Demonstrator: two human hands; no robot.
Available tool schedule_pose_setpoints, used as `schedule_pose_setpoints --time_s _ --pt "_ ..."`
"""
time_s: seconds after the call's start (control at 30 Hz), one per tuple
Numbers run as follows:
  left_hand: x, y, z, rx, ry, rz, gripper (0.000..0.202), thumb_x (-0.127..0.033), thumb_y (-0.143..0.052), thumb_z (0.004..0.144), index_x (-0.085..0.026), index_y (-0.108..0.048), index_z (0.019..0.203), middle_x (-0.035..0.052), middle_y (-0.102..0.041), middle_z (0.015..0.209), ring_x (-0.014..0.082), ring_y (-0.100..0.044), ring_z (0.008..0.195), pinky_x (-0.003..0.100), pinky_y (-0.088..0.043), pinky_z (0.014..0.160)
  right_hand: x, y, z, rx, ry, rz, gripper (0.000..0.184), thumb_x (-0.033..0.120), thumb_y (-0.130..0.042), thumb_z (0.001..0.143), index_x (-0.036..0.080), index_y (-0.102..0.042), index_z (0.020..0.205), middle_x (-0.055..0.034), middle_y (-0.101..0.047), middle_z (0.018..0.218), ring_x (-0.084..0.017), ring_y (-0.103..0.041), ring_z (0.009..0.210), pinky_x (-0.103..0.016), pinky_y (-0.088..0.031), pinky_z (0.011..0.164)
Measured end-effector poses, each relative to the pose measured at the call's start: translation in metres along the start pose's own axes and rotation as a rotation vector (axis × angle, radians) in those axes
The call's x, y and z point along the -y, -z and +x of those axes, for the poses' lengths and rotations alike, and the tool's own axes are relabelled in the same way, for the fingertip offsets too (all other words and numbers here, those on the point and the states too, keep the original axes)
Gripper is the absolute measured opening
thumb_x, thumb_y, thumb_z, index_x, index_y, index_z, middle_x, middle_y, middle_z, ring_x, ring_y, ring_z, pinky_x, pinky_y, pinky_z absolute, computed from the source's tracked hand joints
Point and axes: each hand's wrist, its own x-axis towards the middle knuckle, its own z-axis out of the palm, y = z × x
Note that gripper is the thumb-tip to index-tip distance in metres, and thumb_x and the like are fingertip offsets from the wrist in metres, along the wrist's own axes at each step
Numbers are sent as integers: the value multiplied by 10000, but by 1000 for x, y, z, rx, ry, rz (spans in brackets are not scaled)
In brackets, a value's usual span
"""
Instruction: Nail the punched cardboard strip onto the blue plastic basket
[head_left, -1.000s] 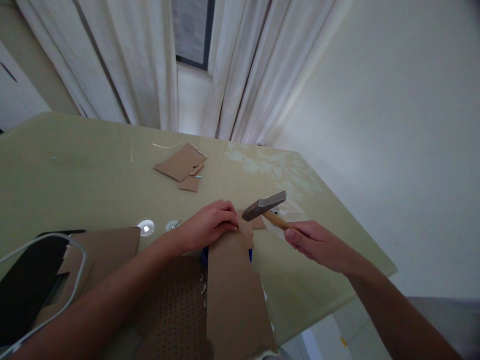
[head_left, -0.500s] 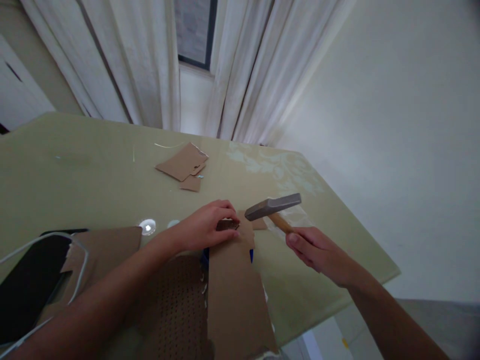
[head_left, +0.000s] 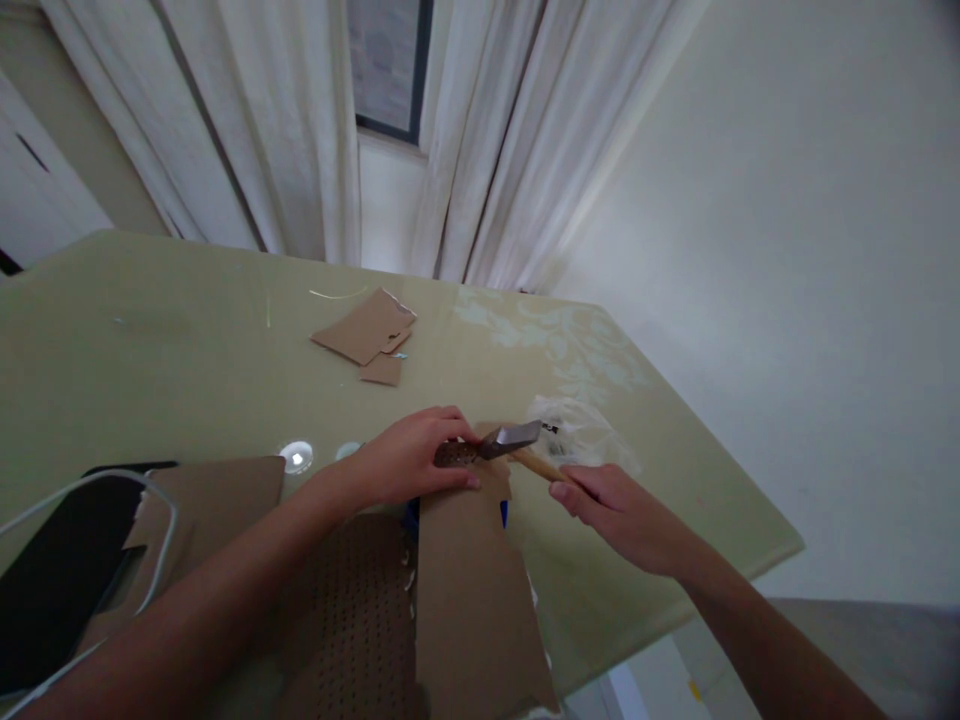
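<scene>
My right hand point(head_left: 619, 515) grips the wooden handle of a hammer point(head_left: 514, 442). Its metal head is low, down at the far end of a long brown cardboard strip point(head_left: 469, 590). My left hand point(head_left: 416, 455) rests with curled fingers on that same end, pinching something small and dark I cannot make out right beside the hammer head. Under the strip lies a perforated brown board point(head_left: 352, 620), and a bit of blue shows at the strip's edge.
Torn cardboard scraps point(head_left: 369, 335) lie farther back on the pale green table point(head_left: 187, 340). A clear plastic bag point(head_left: 581, 435) sits right of the hammer. A black device with a white cable point(head_left: 67, 560) and another cardboard sheet point(head_left: 210, 510) lie at left. Curtains hang behind; the table edge is close on the right.
The hammer head, raised above the cardboard in both earlier frames, has come down onto the strip's end beside my left fingers. My left hand has stayed in place.
</scene>
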Motion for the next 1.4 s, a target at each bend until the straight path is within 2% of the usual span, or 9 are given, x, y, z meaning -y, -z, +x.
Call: schedule_pose_setpoints --time_s 0.17,0.33,0.53,0.73,0.87,0.97,1.07,1.17,1.4 --pt "-1 0 -1 2 35 5 310 -451 -853 947 -214 -799 1139 58 -720 1075 228 -674 929 314 -496 826 3 -3 -5 -12 25 86 643 796 -442 1085 220 -537 816 48 -394 692 -138 -382 626 -295 -281 587" --pt "-2 0 0 5 22 -29 355 -467 -831 957 -232 -801 1221 50 -719 1046 228 -684 931 312 -491 811 3 -9 -1 35 -21 71 674 806 -436 1082 217 -546 775 14 -498 708 -152 -469 661 -281 -331 596" --pt "-1 0 0 9 45 -7 321 -494 -812 961 -207 -795 1106 53 -695 1040 222 -664 897 313 -480 782 -7 -16 -2 40 -52 417 643 845 -480 1044 249 -471 805 78 -370 630 -111 -318 515 -258 -266 481" --pt "3 -3 0 23 44 -21 397 -487 -842 948 -213 -786 1230 61 -722 1077 239 -679 952 318 -484 820 -6 -14 4 29 0 144 654 791 -481 1079 213 -558 782 18 -500 701 -141 -455 636 -267 -330 564" --pt "3 -3 -1 27 64 -3 417 -487 -839 953 -215 -778 1263 58 -722 1060 241 -670 933 315 -462 789 -4 -17 3 27 -27 279 636 802 -456 1079 234 -519 800 54 -415 657 -132 -389 570 -277 -314 538" --pt "2 -2 0 19 46 -19 480 -457 -873 931 -238 -758 1342 49 -725 1062 244 -673 940 313 -460 794 -2 -16 3 38 -55 208 645 783 -436 1095 222 -557 803 27 -485 690 -146 -448 617 -280 -349 572" --pt "1 -1 0 21 56 -20 453 -440 -881 923 -241 -770 1315 46 -725 1059 244 -674 938 313 -460 795 -2 -16 5 36 -27 157 649 784 -451 1090 215 -563 798 9 -522 724 -151 -470 652 -278 -353 581" --pt "0 -1 0 28 65 -21 426 -457 -866 936 -241 -779 1292 47 -724 1056 249 -675 947 318 -462 803 -4 -20 6 6 -53 214 634 776 -442 1099 227 -515 790 29 -470 698 -137 -421 615 -272 -321 549" --pt "1 -2 -1 50 60 -54 515 -470 -854 955 -287 -738 1422 40 -718 1089 253 -680 994 320 -467 842 -11 -27 5 24 -127 353 670 858 -473 1039 239 -498 785 69 -389 626 -110 -340 518 -253 -269 468"
